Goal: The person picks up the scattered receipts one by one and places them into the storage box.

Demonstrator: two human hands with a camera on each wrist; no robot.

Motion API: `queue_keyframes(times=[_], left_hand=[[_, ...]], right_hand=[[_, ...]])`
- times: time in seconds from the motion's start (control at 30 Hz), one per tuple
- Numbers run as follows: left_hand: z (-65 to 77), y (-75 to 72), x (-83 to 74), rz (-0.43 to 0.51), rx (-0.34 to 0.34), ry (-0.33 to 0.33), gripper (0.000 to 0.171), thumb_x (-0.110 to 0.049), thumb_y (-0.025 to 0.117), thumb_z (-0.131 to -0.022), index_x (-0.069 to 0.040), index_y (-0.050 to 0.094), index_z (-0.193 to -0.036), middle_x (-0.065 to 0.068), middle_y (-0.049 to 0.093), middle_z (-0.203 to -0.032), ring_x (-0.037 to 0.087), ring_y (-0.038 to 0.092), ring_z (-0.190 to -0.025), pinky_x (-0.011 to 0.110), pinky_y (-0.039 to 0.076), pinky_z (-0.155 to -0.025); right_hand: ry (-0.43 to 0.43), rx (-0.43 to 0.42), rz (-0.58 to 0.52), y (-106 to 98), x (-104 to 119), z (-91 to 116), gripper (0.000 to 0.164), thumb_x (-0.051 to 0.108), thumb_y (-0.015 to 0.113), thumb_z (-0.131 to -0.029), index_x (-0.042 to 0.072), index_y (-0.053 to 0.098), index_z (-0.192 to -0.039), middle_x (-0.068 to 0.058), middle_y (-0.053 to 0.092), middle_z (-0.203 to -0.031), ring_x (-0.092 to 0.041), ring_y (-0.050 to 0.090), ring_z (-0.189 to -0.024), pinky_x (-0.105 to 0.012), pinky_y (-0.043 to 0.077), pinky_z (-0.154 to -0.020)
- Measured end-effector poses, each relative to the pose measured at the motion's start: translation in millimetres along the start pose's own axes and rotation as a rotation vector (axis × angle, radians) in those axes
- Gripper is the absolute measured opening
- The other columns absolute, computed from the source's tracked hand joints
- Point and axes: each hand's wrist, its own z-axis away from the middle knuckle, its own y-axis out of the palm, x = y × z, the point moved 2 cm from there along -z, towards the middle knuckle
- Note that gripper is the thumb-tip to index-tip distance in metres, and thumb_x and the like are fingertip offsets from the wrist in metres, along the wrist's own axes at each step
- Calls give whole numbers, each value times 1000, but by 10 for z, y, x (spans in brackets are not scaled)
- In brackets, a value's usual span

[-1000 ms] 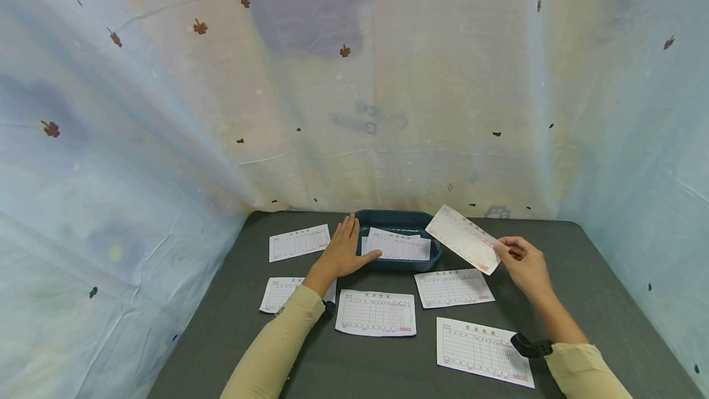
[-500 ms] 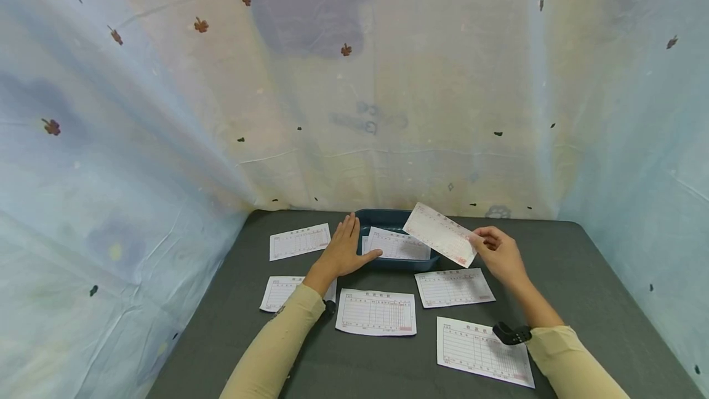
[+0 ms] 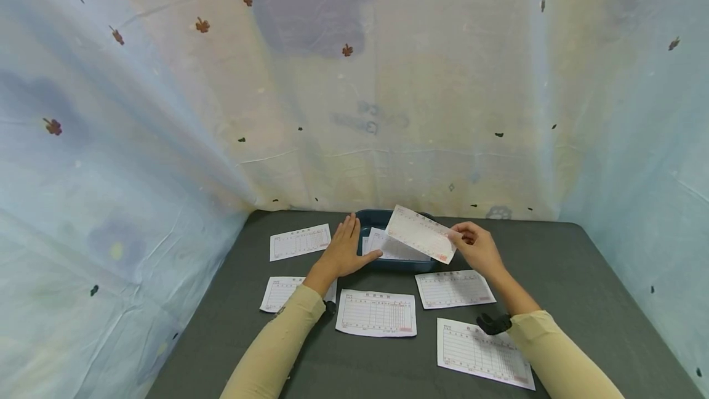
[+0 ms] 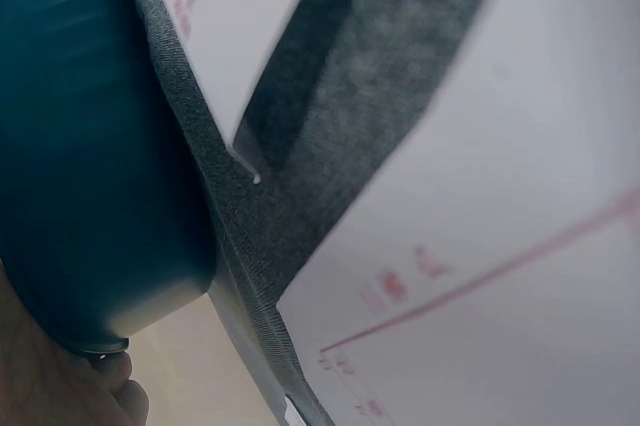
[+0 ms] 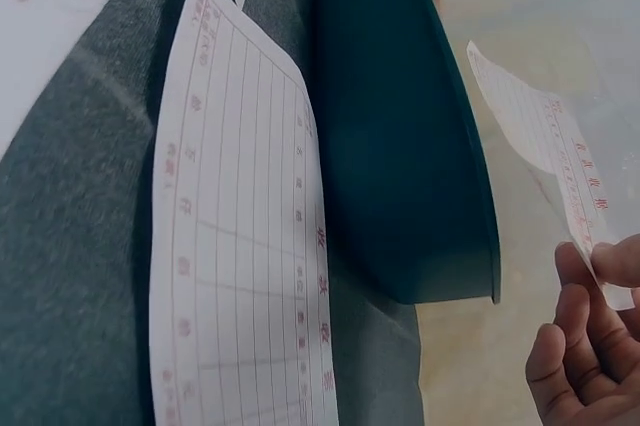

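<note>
Slips white (red print, ruled lines); tray dark teal; tabletop dark grey.

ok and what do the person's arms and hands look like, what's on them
The left sleeve and right sleeve are pale yellow and long, ending short of the hands. A chunky, curved black band shows by the right cuff; a small black piece shows by the left, mostly hidden. The left hand and right hand wear no gloves.

One tray, at least two slips inside, five slips on one table, one held slip
</note>
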Motion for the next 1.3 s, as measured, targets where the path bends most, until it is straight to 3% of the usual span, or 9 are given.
queue_keyframes(times=[0.1,0.4,0.77,1.3], left_hand=[[-1,-7,0,6,-5,5,112,-76,51,-101,4,13,-170,20,3,-180,35,4,-167,50,9,-134],[-5,-10,5,11,-9,8,113,-76,52,-101,4,13,-170,20,3,-180,35,5,-167,50,10,-134],[17,-3,21,14,3,10,115,-80,49,-100,3,12,-170,19,1,-180,34,2,-167,48,8,-135],[-2,17,31,1,14,11,116,-81,48,-100,3,10,-170,18,-3,-180,33,0,-167,46,6,-135]], right_hand=[[3,8,7,49,16,-51,23,20,70,-107,-1,72,-117,-15,78,-97,-10,61,-78,-26,47,-66],[16,22,-31,170,45,-184,23,16,71,-106,-4,71,-117,-19,78,-99,-11,63,-80,-24,50,-68],[10,50,-1,289,57,-248,27,20,70,-107,-4,71,-120,-19,78,-103,-22,69,-89,-31,54,-75],[-56,77,71,446,114,-284,13,12,73,-104,0,73,-110,-11,74,-86,-18,59,-74,-30,47,-63]])
